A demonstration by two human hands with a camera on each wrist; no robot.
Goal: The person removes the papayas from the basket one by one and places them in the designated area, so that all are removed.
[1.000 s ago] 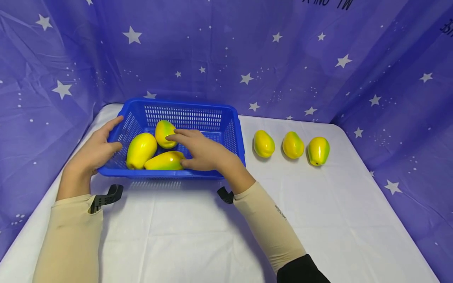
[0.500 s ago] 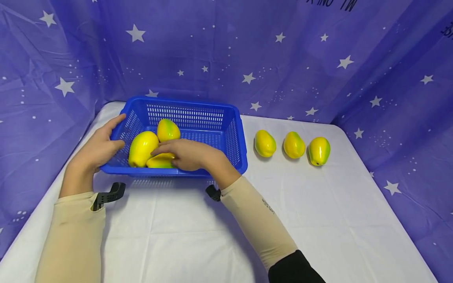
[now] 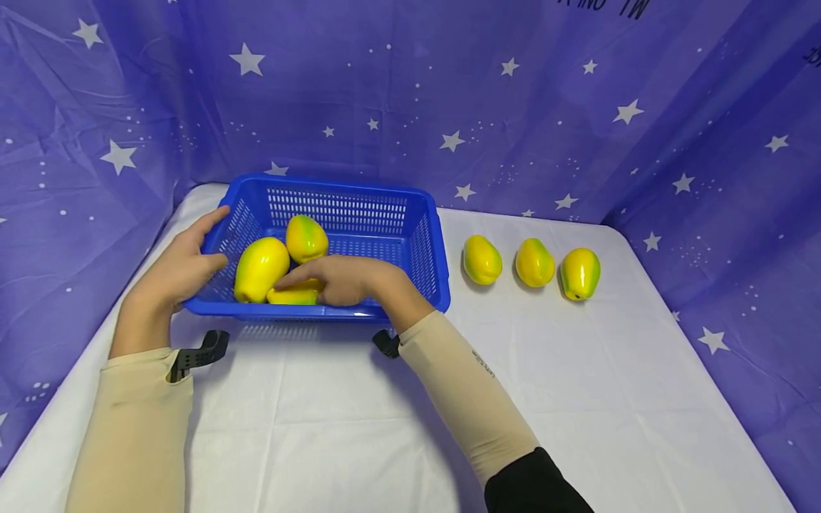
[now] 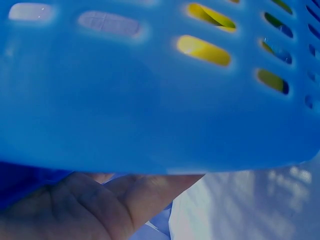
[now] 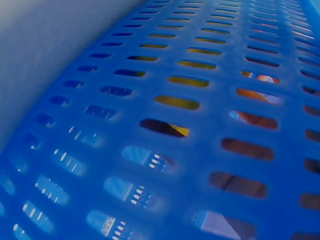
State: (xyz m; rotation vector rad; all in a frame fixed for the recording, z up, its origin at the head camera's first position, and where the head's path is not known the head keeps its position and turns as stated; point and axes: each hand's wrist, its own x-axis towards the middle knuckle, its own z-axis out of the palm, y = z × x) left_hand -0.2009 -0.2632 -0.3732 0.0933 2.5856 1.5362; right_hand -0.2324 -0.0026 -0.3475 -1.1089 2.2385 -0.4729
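Note:
A blue plastic basket (image 3: 417, 310) with slotted walls holds three yellow-green mangoes in its left half. My left hand (image 3: 176, 271) grips the basket's left rim, thumb and forefinger spread along it. In the left wrist view, that hand (image 4: 115, 205) lies against the edge of the basket wall (image 4: 125, 110). My right hand (image 3: 349, 278) reaches into the basket and grips the front mango (image 3: 296, 294), which lies on its side. Beside it are the left mango (image 3: 261, 267) and the back mango (image 3: 306, 237). The basket wall (image 5: 205, 112) hides most of the right hand's fingers in the right wrist view.
Three more mangoes, the nearest (image 3: 482, 260), the middle one (image 3: 535, 263) and the far right one (image 3: 580, 273), stand in a row right of the basket. A white cloth (image 3: 333, 413) covers the table. Purple star-printed curtains (image 3: 398, 92) enclose its back and sides.
My right hand has moved left and down within the basket onto the front mango, its fingers closing round it. The left hand stays at the rim; the mangoes outside have not moved.

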